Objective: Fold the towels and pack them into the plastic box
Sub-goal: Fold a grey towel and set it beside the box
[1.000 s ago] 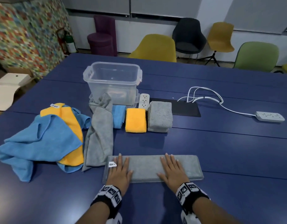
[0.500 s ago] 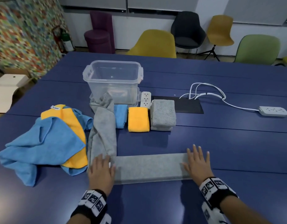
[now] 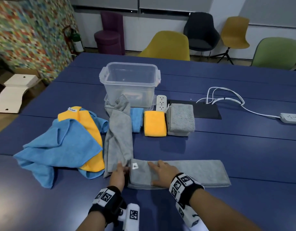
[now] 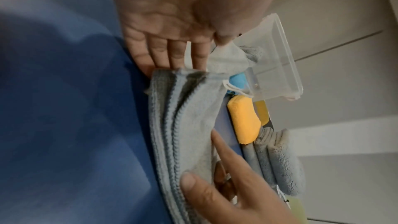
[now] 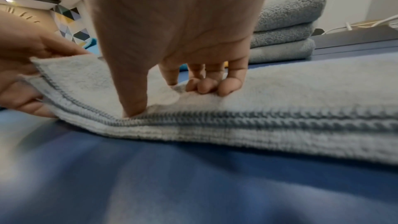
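Observation:
A grey towel [image 3: 199, 172], folded into a long strip, lies across the near part of the blue table [image 3: 227, 147]. My left hand [image 3: 121, 168] grips the strip's left end and lifts it slightly; in the right wrist view the left hand [image 5: 28, 74] pinches that end of the towel [image 5: 280, 108]. My right hand [image 3: 158, 170] presses down on the strip just right of it, thumb and fingertips [image 5: 211, 88] on the cloth. The clear plastic box [image 3: 130, 65] stands open at the back, with no towels in it.
Folded blue [image 3: 136, 119], orange [image 3: 154, 123] and grey [image 3: 180, 119] towels lie in front of the box. A loose grey towel [image 3: 118, 139] and a loose blue and orange pile [image 3: 60, 147] lie at left. Power strips [image 3: 161, 103] and white cables [image 3: 227, 97] lie at right.
My right hand slid from the strip's right end to near its left end. The left hand went from lying flat on the towel to gripping and lifting its left end.

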